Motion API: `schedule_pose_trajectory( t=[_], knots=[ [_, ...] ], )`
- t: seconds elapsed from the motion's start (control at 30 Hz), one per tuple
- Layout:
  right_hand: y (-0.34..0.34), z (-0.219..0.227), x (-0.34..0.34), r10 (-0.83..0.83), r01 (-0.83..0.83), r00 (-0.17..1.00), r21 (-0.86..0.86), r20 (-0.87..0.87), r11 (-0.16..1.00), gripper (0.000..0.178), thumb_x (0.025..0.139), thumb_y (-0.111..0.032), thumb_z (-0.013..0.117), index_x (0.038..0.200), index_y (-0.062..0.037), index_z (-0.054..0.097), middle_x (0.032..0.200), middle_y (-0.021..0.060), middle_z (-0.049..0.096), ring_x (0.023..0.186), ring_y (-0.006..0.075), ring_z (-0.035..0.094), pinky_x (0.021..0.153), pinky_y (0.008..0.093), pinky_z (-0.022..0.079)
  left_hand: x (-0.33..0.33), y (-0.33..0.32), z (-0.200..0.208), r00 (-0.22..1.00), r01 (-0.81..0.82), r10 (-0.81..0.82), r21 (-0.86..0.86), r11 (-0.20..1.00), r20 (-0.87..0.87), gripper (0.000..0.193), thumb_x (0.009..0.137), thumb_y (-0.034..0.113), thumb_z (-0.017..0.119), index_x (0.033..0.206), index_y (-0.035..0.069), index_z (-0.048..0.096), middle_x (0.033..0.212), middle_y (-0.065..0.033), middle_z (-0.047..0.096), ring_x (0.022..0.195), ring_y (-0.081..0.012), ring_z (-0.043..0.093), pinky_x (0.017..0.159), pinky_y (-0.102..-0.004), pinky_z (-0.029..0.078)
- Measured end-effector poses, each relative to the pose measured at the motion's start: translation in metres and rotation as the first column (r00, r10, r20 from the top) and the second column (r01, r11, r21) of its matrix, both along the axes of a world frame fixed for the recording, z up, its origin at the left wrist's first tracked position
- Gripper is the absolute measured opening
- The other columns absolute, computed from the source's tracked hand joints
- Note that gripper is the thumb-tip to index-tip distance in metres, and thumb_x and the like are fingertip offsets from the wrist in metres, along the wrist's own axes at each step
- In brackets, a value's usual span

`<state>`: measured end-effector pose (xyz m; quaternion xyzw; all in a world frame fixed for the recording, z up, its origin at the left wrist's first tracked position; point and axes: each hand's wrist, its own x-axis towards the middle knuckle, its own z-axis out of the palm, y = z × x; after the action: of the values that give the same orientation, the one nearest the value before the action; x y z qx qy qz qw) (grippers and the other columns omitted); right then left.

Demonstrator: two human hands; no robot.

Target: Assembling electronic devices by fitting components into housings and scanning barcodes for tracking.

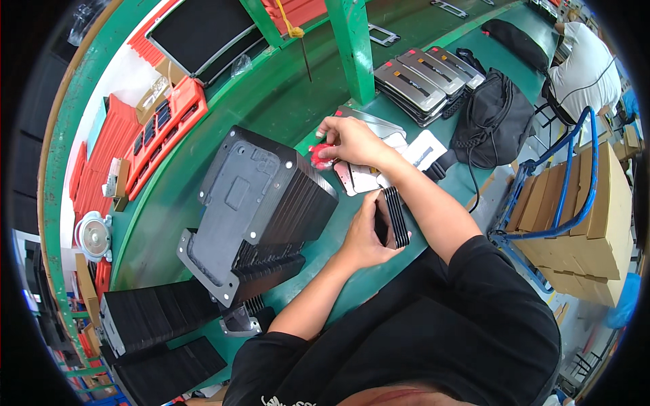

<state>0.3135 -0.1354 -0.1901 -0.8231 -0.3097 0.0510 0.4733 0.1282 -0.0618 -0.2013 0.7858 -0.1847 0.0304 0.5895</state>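
Note:
My left hand (367,238) is wrapped round a short stack of thin black plates (397,218), held on edge close to my body. My right hand (353,141) reaches across to the far side, its fingers pinched at small glossy red pieces (321,157); how many it grips is hidden. Silver metal plates (362,178) lie beneath and beside that hand. To the left of both hands stands a tall stack of black frame-like parts (288,196), with a grey recessed face.
More black stacks (159,314) sit at the lower left. Silver-grey plates (420,78) are piled behind a green post (352,51). A black bag (494,118) lies to the right. Beyond are a blue trolley with cartons (575,223), a person in white (586,71), and orange trays (166,139).

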Motion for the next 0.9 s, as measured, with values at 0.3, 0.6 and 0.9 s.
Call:
schedule_pose_trajectory(
  t=[0.3, 0.6, 0.9],
  knots=[
    [-0.003, 0.005, 0.003, 0.010, -0.008, 1.000, 0.087, -0.017, 0.996, 0.019, 0.087, -0.012, 0.078, 0.100, -0.0007, 0.071, 0.083, 0.0104, 0.071, 0.079, 0.0243, 0.069, 0.073, 0.0377, 0.053, 0.000, -0.003, -0.001, 1.000, -0.012, 0.011, 0.010, 1.000, 0.015, 0.077, 0.071, 0.011, 0.089, 0.133, 0.003, 0.043, 0.108, -0.0108, 0.057, 0.101, -0.0233, 0.058, 0.093, -0.0370, 0.047],
    [-0.021, 0.005, 0.017, -0.246, 0.327, 0.805, -0.059, 0.540, 0.943, 0.015, 0.088, -0.017, 0.070, 0.096, -0.0055, 0.075, 0.092, 0.0116, 0.073, 0.089, 0.0342, 0.066, 0.087, 0.0453, 0.051, 0.000, -0.001, 0.000, 1.000, 0.011, -0.011, -0.014, 1.000, -0.001, 0.078, 0.070, 0.011, 0.089, 0.133, 0.004, 0.043, 0.108, -0.0104, 0.057, 0.099, -0.0226, 0.058, 0.090, -0.0361, 0.048],
    [0.007, -0.011, 0.028, -0.466, 0.532, 0.812, -0.117, 0.351, 0.838, 0.017, 0.085, -0.023, 0.074, 0.092, -0.0092, 0.079, 0.089, 0.0125, 0.076, 0.091, 0.0353, 0.071, 0.085, 0.0482, 0.054, 0.000, -0.002, -0.002, 1.000, 0.009, -0.010, -0.017, 1.000, -0.021, 0.081, 0.069, 0.013, 0.091, 0.133, 0.005, 0.043, 0.108, -0.0090, 0.058, 0.092, -0.0214, 0.060, 0.083, -0.0344, 0.050]
  ],
)
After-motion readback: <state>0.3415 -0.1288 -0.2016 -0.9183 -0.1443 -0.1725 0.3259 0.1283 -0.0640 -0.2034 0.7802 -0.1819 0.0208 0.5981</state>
